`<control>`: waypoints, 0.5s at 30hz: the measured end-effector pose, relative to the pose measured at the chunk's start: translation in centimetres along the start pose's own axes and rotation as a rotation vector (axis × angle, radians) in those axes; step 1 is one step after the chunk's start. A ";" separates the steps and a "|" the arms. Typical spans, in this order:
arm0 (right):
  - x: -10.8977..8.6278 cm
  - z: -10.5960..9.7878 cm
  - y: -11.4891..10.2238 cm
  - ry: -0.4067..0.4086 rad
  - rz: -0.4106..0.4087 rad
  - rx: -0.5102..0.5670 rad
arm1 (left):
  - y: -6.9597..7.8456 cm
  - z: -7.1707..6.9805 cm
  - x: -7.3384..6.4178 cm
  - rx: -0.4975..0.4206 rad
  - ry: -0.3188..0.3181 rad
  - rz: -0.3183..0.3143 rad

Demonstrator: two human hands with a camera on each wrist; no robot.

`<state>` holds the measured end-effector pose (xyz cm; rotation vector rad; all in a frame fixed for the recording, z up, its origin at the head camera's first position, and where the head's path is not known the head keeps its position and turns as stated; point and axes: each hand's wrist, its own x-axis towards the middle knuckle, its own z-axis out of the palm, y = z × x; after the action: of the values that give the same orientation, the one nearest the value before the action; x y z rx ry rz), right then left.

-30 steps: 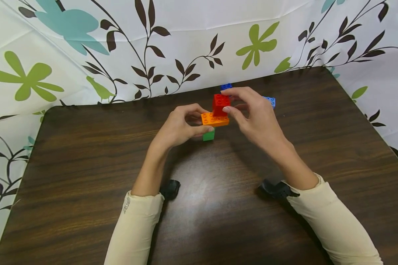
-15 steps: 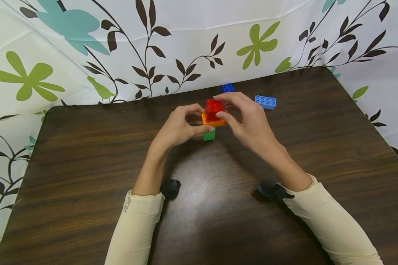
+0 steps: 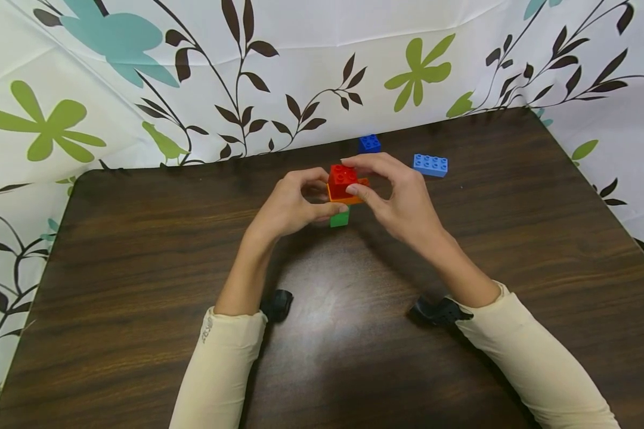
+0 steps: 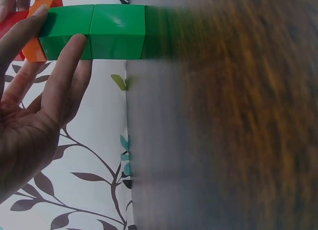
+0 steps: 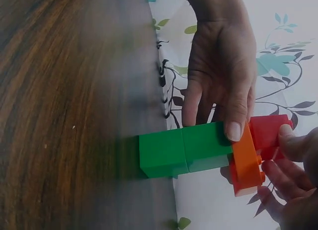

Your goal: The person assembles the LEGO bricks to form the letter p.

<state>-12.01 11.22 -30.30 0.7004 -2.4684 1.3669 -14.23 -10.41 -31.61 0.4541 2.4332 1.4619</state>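
Two stacked green toy bricks (image 5: 184, 149) stand on the table as a small tower, topped by a longer orange brick (image 5: 246, 163) laid crosswise. My left hand (image 3: 290, 202) holds the tower from the left, its thumb near the green-orange joint and its fingers on the far side. A red brick (image 3: 342, 182) sits at the left end of the orange one, and some orange studs show beside it. My right hand (image 3: 402, 187) pinches that red brick between thumb and fingers. In the left wrist view, the red brick is mostly hidden behind the left hand.
A dark blue brick (image 3: 370, 143) lies at the table's back edge, behind the right hand. Farther right is a light blue brick (image 3: 430, 165) with two rows of studs. A patterned white cloth (image 3: 322, 71) hangs behind the dark wooden table (image 3: 139, 250).
My right hand has moved left and down, bringing the red brick from above the orange brick's right part onto its left end. The left hand stays in place on the tower.
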 end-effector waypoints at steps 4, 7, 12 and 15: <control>0.0 0.1 0.0 0.014 -0.003 0.001 | 0.1 0.0 0.0 0.032 0.002 0.001; -0.1 0.1 0.0 0.025 -0.002 0.000 | 0.1 0.0 0.0 0.036 -0.001 -0.001; -0.2 0.3 -0.1 0.018 -0.020 -0.007 | 0.2 0.0 0.0 0.036 0.006 -0.001; -0.2 0.3 -0.2 0.009 -0.033 -0.022 | 0.2 0.1 0.0 0.038 0.010 -0.003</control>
<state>-11.76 10.91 -30.44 0.7252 -2.4507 1.3264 -14.18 -10.27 -31.49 0.4518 2.4725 1.4217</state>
